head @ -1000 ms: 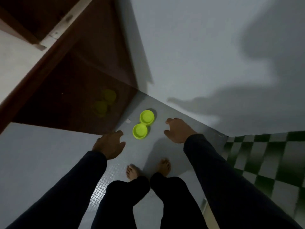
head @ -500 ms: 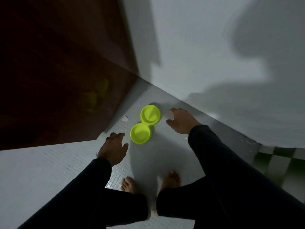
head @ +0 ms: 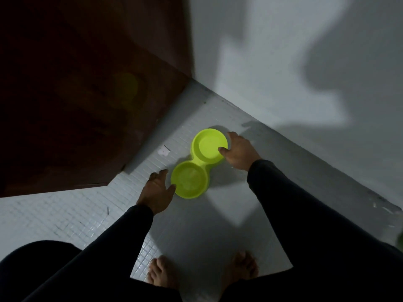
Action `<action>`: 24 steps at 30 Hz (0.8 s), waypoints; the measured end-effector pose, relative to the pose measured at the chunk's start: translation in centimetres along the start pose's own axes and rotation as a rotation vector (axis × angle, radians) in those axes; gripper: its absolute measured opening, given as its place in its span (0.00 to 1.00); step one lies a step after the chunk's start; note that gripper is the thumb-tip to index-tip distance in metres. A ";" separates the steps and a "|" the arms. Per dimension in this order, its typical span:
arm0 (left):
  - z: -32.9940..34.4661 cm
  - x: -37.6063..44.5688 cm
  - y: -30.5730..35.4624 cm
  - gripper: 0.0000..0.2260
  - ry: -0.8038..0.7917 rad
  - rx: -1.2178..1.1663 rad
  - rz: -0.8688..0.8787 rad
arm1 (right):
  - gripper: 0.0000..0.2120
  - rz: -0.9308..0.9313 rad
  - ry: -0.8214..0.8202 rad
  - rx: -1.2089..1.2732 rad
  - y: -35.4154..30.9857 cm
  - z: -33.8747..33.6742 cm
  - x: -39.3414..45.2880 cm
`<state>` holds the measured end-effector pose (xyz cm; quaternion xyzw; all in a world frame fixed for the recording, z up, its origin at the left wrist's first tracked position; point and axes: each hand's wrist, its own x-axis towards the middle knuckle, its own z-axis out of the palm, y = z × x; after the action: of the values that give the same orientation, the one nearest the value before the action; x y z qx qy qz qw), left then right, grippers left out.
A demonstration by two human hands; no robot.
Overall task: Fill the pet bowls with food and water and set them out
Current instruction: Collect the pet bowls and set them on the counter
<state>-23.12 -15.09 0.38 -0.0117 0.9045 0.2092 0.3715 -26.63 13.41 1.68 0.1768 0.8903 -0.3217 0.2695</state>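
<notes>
- A dark brown wooden door fills the upper left, and a faint green reflection shows on its glossy face.
- A small pale scrap lies on the floor near the foot of the door, just left of the bowls.
- The left hand reaches down from a dark sleeve with fingers spread and relaxed. Its thumb tip touches the outer rim of the nearer bowl, and the fingers lie beside the rim without closing on it.
- The lime-green double pet bowl, two round dishes joined at a narrow waist, sits on the white tiled floor in the corner between door and wall. It runs diagonally, one dish nearer the person and one farther off toward the wall. Whether either dish holds anything, I cannot tell.
- The right hand grips the rim of the farther dish, its thumb hooked over the inside edge and its fingers curled round the outside.
- Two bare feet stand on the floor at the bottom.
- A pale grey wall on the right carries the person's large shadow.
</notes>
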 end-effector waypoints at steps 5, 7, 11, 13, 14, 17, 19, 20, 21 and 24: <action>2.1 2.1 -1.6 0.30 0.037 -0.104 -0.028 | 0.35 0.042 0.047 0.021 0.8 2.2 2.7; 2.7 2.7 -2.0 0.30 0.044 -0.123 -0.026 | 0.34 0.062 0.063 0.034 1.1 2.7 3.6; 3.5 3.7 -2.8 0.31 0.014 -0.153 -0.045 | 0.32 0.072 0.045 0.016 1.5 3.3 4.8; 3.7 4.1 -3.1 0.33 0.008 -0.169 -0.046 | 0.32 0.080 0.036 0.007 1.7 3.6 5.3; 3.8 4.4 -3.1 0.35 0.013 -0.182 -0.039 | 0.31 0.082 0.032 0.002 1.8 3.7 5.5; 4.0 5.0 -3.3 0.36 0.014 -0.205 -0.022 | 0.31 0.084 0.031 -0.008 2.0 4.2 5.8; 4.1 5.4 -3.2 0.36 0.010 -0.212 -0.008 | 0.30 0.088 0.030 0.003 2.2 4.5 5.8; 4.2 5.7 -3.3 0.36 0.012 -0.220 -0.002 | 0.30 0.088 0.035 0.019 2.3 4.6 5.8; 4.1 5.8 -3.3 0.36 0.017 -0.227 -0.001 | 0.30 0.090 0.044 0.035 2.4 4.7 5.8; 4.1 5.9 -3.5 0.35 0.031 -0.241 0.007 | 0.29 0.091 0.062 0.081 2.5 4.8 5.8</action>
<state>-24.06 -15.92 -7.49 -0.0560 0.8785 0.3174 0.3527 -28.24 12.80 -6.07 0.2380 0.8755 -0.3392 0.2487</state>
